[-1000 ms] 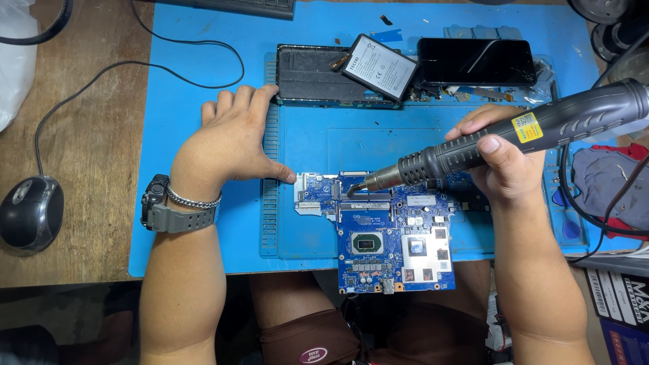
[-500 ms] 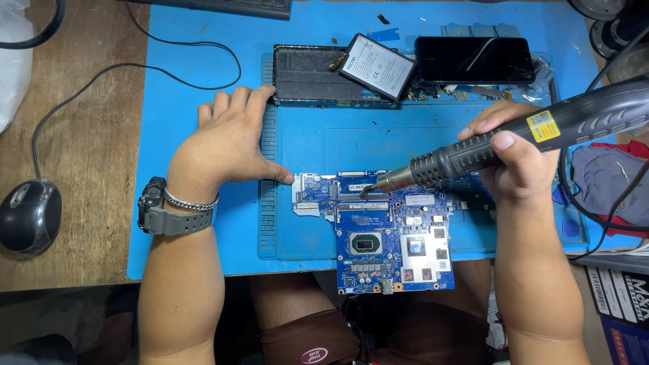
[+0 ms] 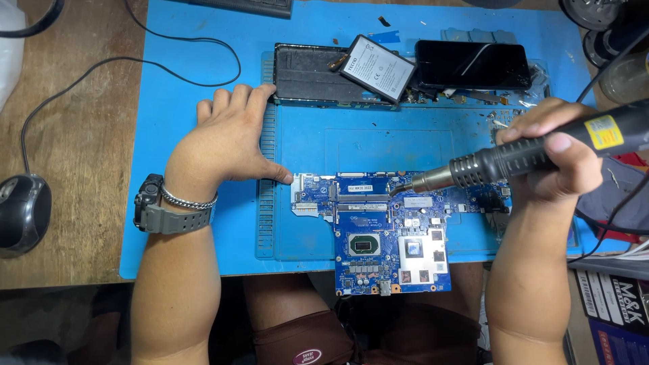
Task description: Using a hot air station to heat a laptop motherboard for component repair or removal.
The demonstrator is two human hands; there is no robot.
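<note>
Hot-air tool (image 3: 541, 152) lying nearly level across the right of the frame, long axis rising slightly to the right edge, metal nozzle pointing left and down at the top edge of the blue circuit board (image 3: 389, 230) at lower centre; right hand (image 3: 558, 159) wrapped around the black barrel, fingers curled tight on it, yellow label on the handle just right of the knuckles; left hand (image 3: 226, 138) flat on the blue mat (image 3: 169, 101), fingers together and stretched toward the top of the frame, thumb tip touching the board's left corner; grey wristwatch (image 3: 162, 209) on that wrist; white-labelled battery (image 3: 376, 67) tilted at upper centre, dark phone (image 3: 473, 64) beside it; mouse (image 3: 23, 213) at the left edge of the worktop (image 3: 74, 135).
</note>
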